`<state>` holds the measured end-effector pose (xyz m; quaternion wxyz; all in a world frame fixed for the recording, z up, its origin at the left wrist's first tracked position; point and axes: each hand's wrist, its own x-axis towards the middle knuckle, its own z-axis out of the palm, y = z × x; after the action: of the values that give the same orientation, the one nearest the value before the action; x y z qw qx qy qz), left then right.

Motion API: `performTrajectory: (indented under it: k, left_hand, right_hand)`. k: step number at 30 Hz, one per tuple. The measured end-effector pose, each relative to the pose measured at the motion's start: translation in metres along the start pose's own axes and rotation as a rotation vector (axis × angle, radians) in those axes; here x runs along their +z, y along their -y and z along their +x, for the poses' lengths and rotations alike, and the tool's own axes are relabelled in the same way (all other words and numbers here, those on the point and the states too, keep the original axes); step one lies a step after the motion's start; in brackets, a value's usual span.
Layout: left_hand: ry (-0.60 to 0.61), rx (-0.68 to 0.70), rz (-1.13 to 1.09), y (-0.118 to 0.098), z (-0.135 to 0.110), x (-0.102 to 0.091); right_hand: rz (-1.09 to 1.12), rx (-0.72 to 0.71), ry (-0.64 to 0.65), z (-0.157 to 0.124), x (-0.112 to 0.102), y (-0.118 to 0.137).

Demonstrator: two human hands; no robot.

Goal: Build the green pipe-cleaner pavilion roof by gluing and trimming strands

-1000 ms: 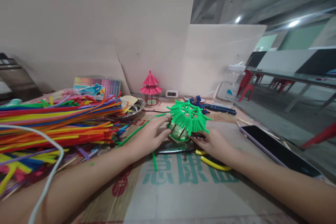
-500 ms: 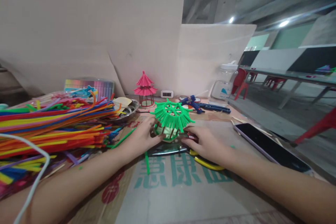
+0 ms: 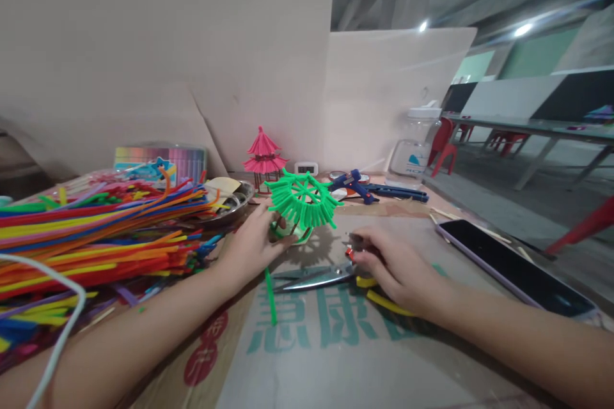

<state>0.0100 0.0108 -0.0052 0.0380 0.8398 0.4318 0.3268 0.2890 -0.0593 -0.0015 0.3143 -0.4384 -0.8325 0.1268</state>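
Note:
My left hand (image 3: pixel 256 236) is closed on the base of a small green pavilion model (image 3: pixel 306 201), which looks made of pipe cleaners. Its fringed, spoked roof tilts, and the base is lifted on the left side, casting a shadow on the board. My right hand (image 3: pixel 391 268) is apart from the model, thumb and fingers pinched together. A small red bit (image 3: pixel 350 255) shows at its fingertips; what it belongs to is unclear. Under that hand lie scissors (image 3: pixel 314 278) with yellow handles, blades pointing left. A loose green pipe cleaner (image 3: pixel 271 299) lies near the blade tips.
Bundles of coloured pipe cleaners (image 3: pixel 96 223) fill the left side, crossed by a white cable (image 3: pixel 71 284). Behind stand a pink pavilion (image 3: pixel 263 156), a metal bowl (image 3: pixel 235 204), a small clock (image 3: pixel 306 169), a blue glue gun (image 3: pixel 355 185) and a bottle (image 3: pixel 413 147). A phone (image 3: pixel 508 265) lies right.
My left hand has tilted the green pavilion and moved it slightly left. My right hand has come away from the pavilion towards the right.

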Motion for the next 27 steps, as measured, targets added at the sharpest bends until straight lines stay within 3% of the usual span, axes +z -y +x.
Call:
performTrajectory:
  k: [5, 11, 16, 23, 27]
  left_hand:
    - [0.016, 0.03, -0.002, -0.005, 0.003, -0.002]
    - [-0.037, 0.117, -0.036, -0.001, 0.004, 0.002]
    - [-0.016, 0.166, 0.013, 0.001, 0.0, 0.002]
    - [0.095, -0.177, -0.074, -0.005, 0.001, 0.003]
    - [0.061, -0.312, -0.144, -0.01, 0.002, 0.0]
  right_hand:
    - [0.167, 0.163, -0.081, 0.01, 0.002, -0.006]
    - [0.268, 0.194, 0.041, 0.008, 0.001, 0.003]
    - [0.188, 0.144, 0.088, 0.005, -0.001, 0.006]
    - [0.249, 0.208, -0.086, 0.011, 0.0, -0.001]
    - [0.272, 0.202, -0.093, 0.012, 0.0, -0.002]
